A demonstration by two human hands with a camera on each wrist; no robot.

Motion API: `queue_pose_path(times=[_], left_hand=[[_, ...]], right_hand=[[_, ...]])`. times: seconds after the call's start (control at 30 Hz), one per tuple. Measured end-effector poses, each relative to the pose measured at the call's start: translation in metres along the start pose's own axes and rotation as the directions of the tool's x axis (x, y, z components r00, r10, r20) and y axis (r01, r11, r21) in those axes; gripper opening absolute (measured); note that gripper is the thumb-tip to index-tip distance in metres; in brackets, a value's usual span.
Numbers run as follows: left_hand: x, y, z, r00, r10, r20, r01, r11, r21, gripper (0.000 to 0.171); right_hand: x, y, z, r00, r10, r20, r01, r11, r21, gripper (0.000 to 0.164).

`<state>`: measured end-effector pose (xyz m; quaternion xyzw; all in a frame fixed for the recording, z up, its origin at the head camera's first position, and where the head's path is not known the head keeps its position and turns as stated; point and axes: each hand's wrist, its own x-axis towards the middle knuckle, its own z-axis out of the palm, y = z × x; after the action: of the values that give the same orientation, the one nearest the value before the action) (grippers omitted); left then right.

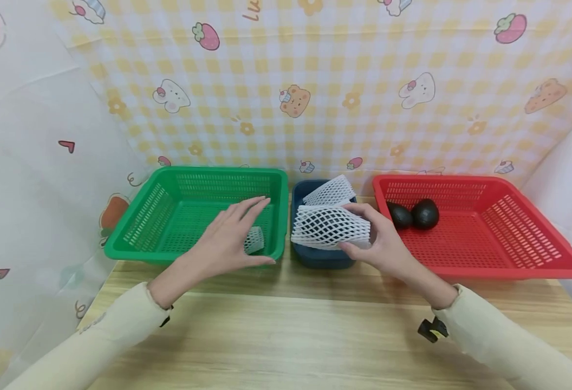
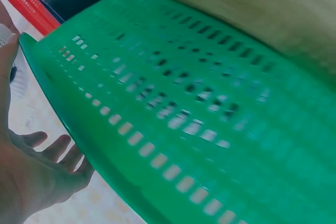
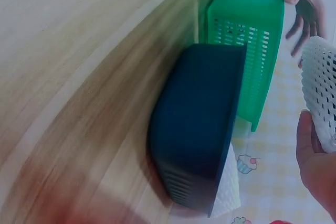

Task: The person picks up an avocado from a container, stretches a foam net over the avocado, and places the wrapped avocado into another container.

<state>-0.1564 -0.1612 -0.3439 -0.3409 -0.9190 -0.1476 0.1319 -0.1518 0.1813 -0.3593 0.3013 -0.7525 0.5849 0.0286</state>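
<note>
In the head view, near the middle of the frame, the right grip pinches a net by its right end, above the tub. Another net pokes out of the tub. The left grip holds nothing, thumb and fingers spread apart, over the right part of the green basket. Two dark fruits sit in the red basket, at the right.

In the left wrist view, the left grip is at lower left, by the green rim. I can't tell if they touch.

In the right wrist view, the net is at the right edge. I can't tell if it holds anything. It looks squashy, so a soft pinch should be best, kept clear of the tub's edge so nothing snags.
</note>
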Motion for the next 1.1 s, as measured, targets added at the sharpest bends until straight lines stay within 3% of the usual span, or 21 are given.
queue_pose_path(times=[0.13, 0.23, 0.4, 0.57, 0.7, 0.83, 0.9, 1.1], left_hand=[[-0.007, -0.003, -0.004, 1.000, -0.026, -0.014, 0.026, 0.999, -0.043, 0.118], [-0.004, 0.003, -0.005, 0.999, -0.035, -0.021, 0.033, 0.996, -0.083, 0.117], [0.017, 0.024, 0.007, 0.999, -0.027, -0.017, 0.023, 0.983, -0.184, 0.117], [0.038, 0.044, 0.019, 0.999, 0.021, -0.031, -0.029, 0.961, -0.274, 0.086], [0.043, 0.048, 0.006, 0.994, 0.033, -0.109, -0.061, 0.962, -0.268, 0.081], [0.046, 0.043, -0.015, 0.982, 0.090, -0.169, -0.127, 0.966, -0.226, 0.083], [0.045, 0.038, -0.023, 0.982, 0.094, -0.166, -0.127, 0.971, -0.203, 0.085], [0.039, 0.020, -0.040, 0.994, 0.023, -0.107, -0.036, 0.992, -0.119, 0.095]], right_hand=[[-0.001, 0.003, -0.001, 1.000, 0.000, -0.016, 0.001, 1.000, 0.029, 0.064], [-0.001, 0.006, 0.002, 1.000, 0.012, -0.020, -0.011, 0.998, 0.059, 0.062], [0.004, 0.008, 0.016, 0.997, 0.067, -0.037, -0.063, 0.994, 0.093, 0.058], [0.018, 0.005, 0.040, 0.999, 0.041, 0.001, -0.041, 0.988, 0.149, 0.049], [0.027, -0.005, 0.042, 0.998, -0.053, -0.019, 0.056, 0.979, 0.198, 0.053], [0.028, -0.014, 0.034, 0.994, -0.110, 0.010, 0.105, 0.969, 0.222, 0.062], [0.025, -0.012, 0.028, 0.994, -0.103, 0.026, 0.095, 0.971, 0.220, 0.065], [0.007, -0.003, 0.001, 1.000, 0.004, 0.013, -0.005, 0.990, 0.143, 0.069]])
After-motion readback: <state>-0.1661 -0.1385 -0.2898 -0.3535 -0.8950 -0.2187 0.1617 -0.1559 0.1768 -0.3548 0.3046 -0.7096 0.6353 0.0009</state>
